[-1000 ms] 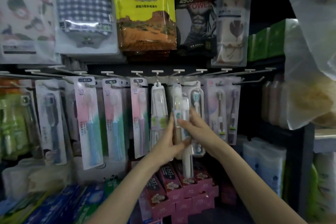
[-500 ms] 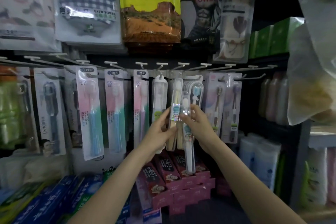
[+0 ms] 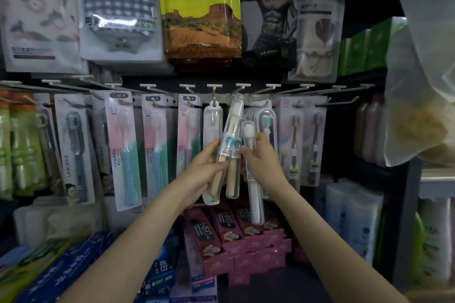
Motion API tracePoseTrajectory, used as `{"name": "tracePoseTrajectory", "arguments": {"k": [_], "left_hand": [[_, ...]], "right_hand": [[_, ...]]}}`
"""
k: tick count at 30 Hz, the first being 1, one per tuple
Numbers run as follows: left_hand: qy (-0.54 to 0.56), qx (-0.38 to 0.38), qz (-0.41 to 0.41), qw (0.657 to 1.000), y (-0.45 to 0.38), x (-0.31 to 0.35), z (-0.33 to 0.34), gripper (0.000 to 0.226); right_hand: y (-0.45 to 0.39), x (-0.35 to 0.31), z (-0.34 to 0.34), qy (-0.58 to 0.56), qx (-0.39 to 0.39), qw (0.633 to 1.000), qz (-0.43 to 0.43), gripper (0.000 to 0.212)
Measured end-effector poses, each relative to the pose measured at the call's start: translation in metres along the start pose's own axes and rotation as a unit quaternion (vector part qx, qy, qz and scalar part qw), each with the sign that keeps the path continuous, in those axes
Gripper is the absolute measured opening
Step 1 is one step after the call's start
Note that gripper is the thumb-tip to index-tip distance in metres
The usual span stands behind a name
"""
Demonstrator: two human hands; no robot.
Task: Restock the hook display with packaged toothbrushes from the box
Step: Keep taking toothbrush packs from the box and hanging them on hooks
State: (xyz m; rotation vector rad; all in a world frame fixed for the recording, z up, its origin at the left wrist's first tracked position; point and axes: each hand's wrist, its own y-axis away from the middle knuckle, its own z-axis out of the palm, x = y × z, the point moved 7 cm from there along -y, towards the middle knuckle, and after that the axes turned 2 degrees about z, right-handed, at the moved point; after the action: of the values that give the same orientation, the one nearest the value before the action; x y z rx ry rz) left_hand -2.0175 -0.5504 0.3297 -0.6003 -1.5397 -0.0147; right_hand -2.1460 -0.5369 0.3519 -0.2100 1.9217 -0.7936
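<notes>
Restocking looks midway: left hand (image 3: 202,171) grips a beige toothbrush pack (image 3: 230,140) tilted up at the middle hook (image 3: 242,88), not clearly on yet, right hand (image 3: 264,162) holds a white pack (image 3: 252,179), box out of view.

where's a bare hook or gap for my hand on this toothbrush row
Bare hook and dark gap right of the purple brush pack, before the bottles. Crowded in the centre, where left hand and right hand hold clear tube packs.
</notes>
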Motion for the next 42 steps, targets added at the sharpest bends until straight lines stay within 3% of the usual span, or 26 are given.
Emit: {"name": "tracePoseTrajectory", "arguments": {"k": [12,18,23,25,33,37,40,42], "left_hand": [[-0.038,0.021,0.01,0.999,0.007,0.002,-0.003,0.035],[-0.087,0.056,0.012,0.995,0.001,0.005,-0.018,0.041],[0.011,0.04,-0.02,0.999,0.0,-0.002,-0.004,0.031],[0.021,0.045,-0.018,0.999,-0.001,-0.003,-0.001,0.029],[0.043,0.02,0.027,0.999,0.002,0.009,0.0,0.026],[0.116,0.068,0.035,0.99,0.012,0.003,-0.011,0.023],[0.114,0.116,0.022,0.987,0.021,-0.01,-0.016,0.021],[0.128,0.122,0.013,0.984,0.027,-0.016,-0.014,0.016]], "right_hand": [[0.0,0.012,0.001,-0.048,0.013,0.998,0.038,0.027],[0.003,0.014,-0.009,-0.023,-0.001,0.999,0.039,0.033],[0.004,0.02,-0.007,-0.059,-0.038,0.996,0.061,0.032],[0.001,0.022,-0.006,-0.062,-0.028,0.995,0.075,0.039],[0.006,0.017,-0.007,-0.152,-0.046,0.983,0.095,0.03],[0.009,-0.002,-0.01,-0.164,-0.079,0.981,0.075,0.032],[0.022,-0.007,0.0,-0.137,-0.12,0.982,0.049,0.042],[0.037,-0.007,0.011,-0.104,-0.141,0.984,0.018,0.031]]}}
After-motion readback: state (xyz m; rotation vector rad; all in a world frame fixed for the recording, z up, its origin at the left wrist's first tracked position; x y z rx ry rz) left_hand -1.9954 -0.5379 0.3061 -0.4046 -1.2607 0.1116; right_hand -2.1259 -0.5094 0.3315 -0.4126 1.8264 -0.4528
